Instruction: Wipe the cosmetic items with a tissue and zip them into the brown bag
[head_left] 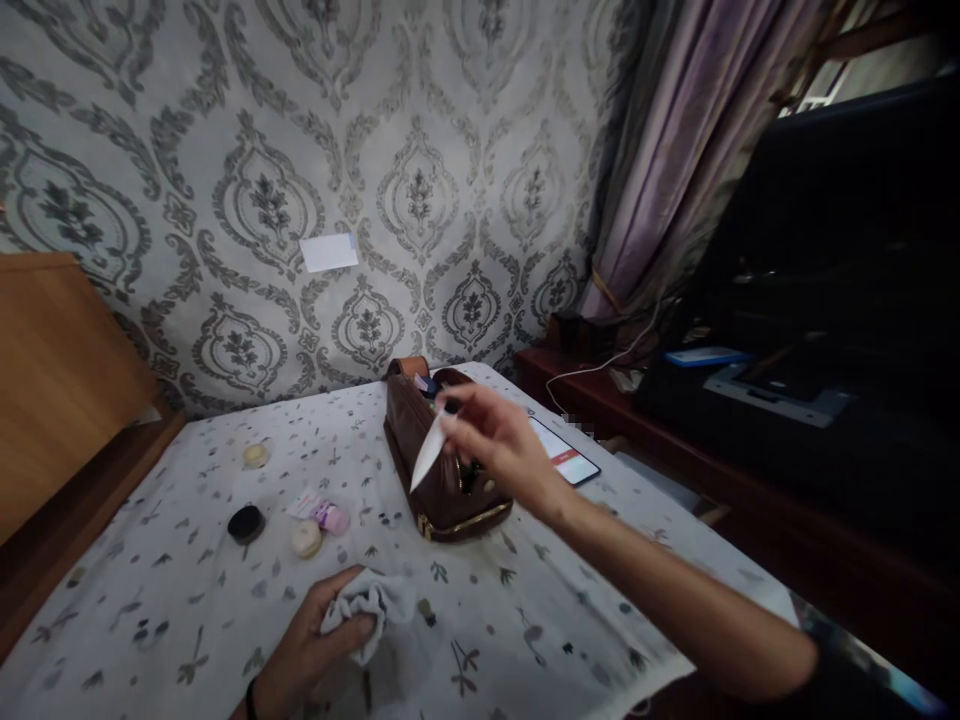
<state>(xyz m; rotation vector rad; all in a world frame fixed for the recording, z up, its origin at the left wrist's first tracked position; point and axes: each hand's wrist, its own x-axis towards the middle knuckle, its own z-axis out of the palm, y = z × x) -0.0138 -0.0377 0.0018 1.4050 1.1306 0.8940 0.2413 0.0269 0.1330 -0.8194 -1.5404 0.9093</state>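
Observation:
My right hand [495,435] is closed on a thin white tapered item with a dark end, which looks like a squeeze tube [429,457]. It is held over a brown leather toiletry bag [405,440] on the table. The bag's top is open, and a few small items show inside. Nearer to me, my left hand [326,620] grips a crumpled pale grey cloth [379,605] just above the tabletop. Beyond that hand lie a round cream-coloured item [306,540], a pink and purple small bottle [330,515] and a round black container [246,524].
A patterned white cloth covers the table [187,600]. A small yellowish jar [255,456] stands farther back on the left. Right of the bag lies a phone or tablet [574,462] with a lit screen. A wooden box-like piece [67,380] borders the left side.

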